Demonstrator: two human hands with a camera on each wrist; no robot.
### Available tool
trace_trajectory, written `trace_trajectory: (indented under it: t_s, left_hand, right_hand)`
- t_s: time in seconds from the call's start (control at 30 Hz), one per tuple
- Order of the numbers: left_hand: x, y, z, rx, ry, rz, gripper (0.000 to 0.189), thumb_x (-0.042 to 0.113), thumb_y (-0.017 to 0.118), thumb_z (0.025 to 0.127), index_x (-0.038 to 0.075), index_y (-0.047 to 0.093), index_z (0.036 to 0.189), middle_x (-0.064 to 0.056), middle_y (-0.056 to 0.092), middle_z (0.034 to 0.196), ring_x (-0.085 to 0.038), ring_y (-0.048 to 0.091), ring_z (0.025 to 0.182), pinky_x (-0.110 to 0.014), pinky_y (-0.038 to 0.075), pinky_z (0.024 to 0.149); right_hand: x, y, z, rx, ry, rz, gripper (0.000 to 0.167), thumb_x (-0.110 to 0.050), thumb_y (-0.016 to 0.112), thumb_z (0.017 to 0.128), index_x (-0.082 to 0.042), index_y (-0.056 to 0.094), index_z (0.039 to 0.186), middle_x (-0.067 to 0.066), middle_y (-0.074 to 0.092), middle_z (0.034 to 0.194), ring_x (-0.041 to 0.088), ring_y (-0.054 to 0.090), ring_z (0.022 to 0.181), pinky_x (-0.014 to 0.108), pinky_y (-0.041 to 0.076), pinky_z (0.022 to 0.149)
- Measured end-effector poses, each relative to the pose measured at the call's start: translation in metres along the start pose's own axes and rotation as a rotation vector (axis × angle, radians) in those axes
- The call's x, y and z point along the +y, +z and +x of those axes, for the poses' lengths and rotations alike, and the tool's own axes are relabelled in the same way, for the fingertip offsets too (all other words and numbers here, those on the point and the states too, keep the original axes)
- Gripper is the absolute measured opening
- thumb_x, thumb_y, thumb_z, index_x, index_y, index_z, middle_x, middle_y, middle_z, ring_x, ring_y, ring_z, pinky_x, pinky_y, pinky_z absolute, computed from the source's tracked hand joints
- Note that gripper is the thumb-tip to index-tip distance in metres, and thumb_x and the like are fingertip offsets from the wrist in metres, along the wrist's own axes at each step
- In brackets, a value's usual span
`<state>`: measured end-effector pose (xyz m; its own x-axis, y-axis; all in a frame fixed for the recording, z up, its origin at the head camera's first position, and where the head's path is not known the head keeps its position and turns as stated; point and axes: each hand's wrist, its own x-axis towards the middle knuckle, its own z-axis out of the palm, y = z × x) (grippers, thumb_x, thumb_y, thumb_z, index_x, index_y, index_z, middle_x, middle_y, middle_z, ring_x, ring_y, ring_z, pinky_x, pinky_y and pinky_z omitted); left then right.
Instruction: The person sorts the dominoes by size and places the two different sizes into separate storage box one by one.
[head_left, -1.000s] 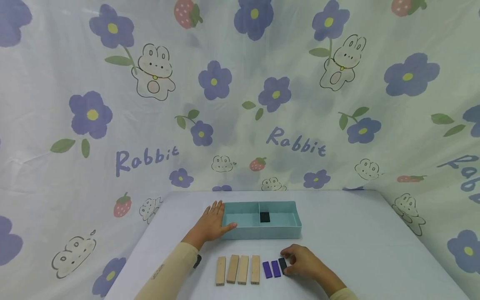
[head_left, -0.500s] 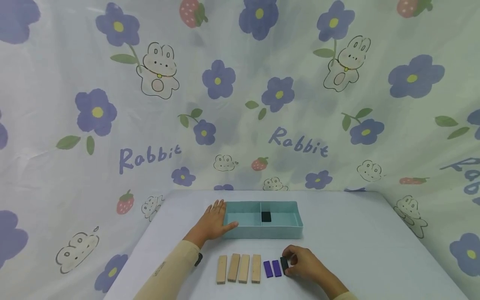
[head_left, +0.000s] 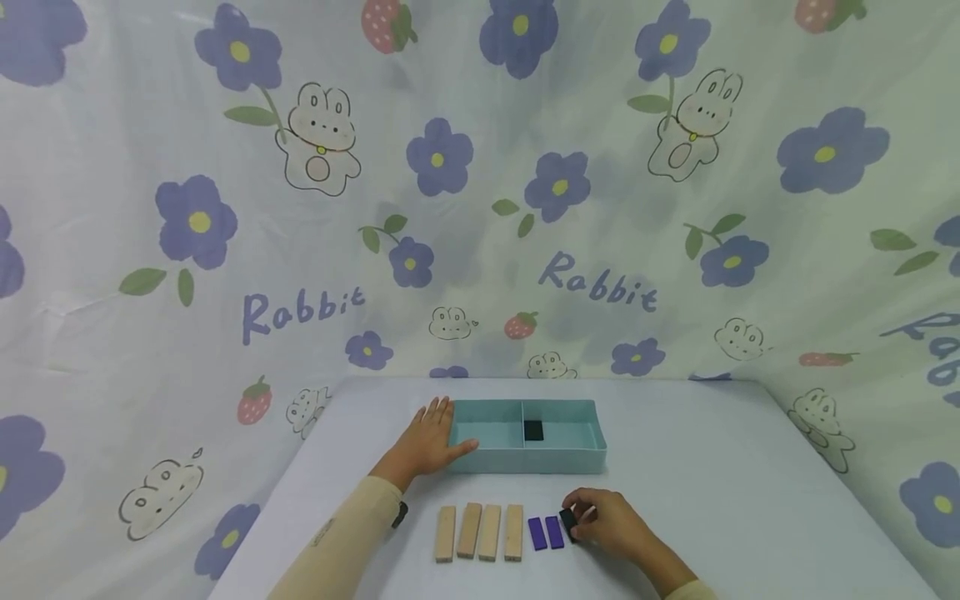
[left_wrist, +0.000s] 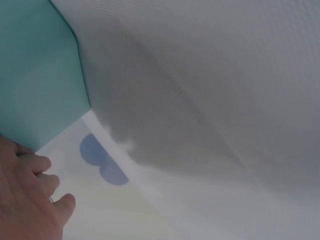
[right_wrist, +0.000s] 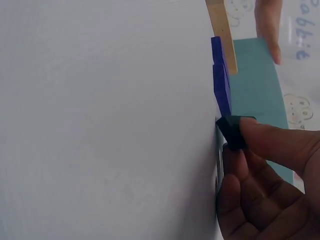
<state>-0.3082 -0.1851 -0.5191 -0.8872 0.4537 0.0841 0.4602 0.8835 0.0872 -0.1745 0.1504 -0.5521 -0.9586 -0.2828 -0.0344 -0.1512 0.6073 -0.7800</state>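
Note:
My left hand lies with straight fingers along the left end of a teal two-compartment box, its thumb over the front rim. In the left wrist view, the same hand's fingers show beside the teal wall. My right hand pinches a black block between thumb and fingers, at the right end of a row on the table. The right wrist view shows the thumb against the black block. Two purple blocks lie just left of it. A black piece lies in the box's right compartment by the divider.
Several light wooden blocks lie side by side left of the purple ones, in front of the box. The white table ends at a curtain printed with flowers and rabbits. A dark strap shows at the left sleeve.
The black block now leans more under my right fingers, tilted out of line with the purple blocks. The left hand keeps its place on the box. The head view has shifted slightly.

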Motion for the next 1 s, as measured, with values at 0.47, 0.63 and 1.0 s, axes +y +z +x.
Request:
trace_trajectory:
  t_s: [0.47, 0.63, 1.0]
  left_hand:
    - [-0.001, 0.002, -0.001, -0.005, 0.004, 0.004, 0.108, 0.080, 0.028, 0.088, -0.007, 0.021, 0.151, -0.024, 0.019, 0.157, -0.038, 0.014, 0.145, -0.053, 0.015, 0.114]
    - [-0.001, -0.004, -0.001, -0.006, -0.002, -0.001, 0.107, 0.079, 0.029, 0.089, -0.007, 0.020, 0.151, -0.024, 0.019, 0.157, -0.038, 0.014, 0.145, -0.053, 0.015, 0.114]
    - [0.001, -0.003, -0.002, -0.010, 0.002, -0.026, 0.108, 0.079, 0.030, 0.088, -0.008, 0.022, 0.150, -0.025, 0.021, 0.156, -0.040, 0.016, 0.144, -0.055, 0.016, 0.113]
  right_hand:
    - [-0.010, -0.011, 0.011, -0.031, -0.043, 0.249, 0.049, 0.001, 0.078, 0.078, 0.004, 0.061, 0.124, 0.005, 0.060, 0.091, 0.019, 0.064, 0.078, 0.031, 0.056, 0.061]
    - [-0.022, -0.021, 0.021, -0.016, -0.059, 0.274, 0.052, 0.000, 0.077, 0.080, 0.007, 0.057, 0.127, 0.007, 0.059, 0.092, 0.020, 0.065, 0.081, 0.031, 0.057, 0.066]
    - [-0.025, -0.035, 0.037, 0.034, -0.088, 0.288, 0.050, -0.002, 0.076, 0.083, 0.009, 0.056, 0.127, 0.009, 0.059, 0.094, 0.021, 0.066, 0.082, 0.032, 0.057, 0.069]
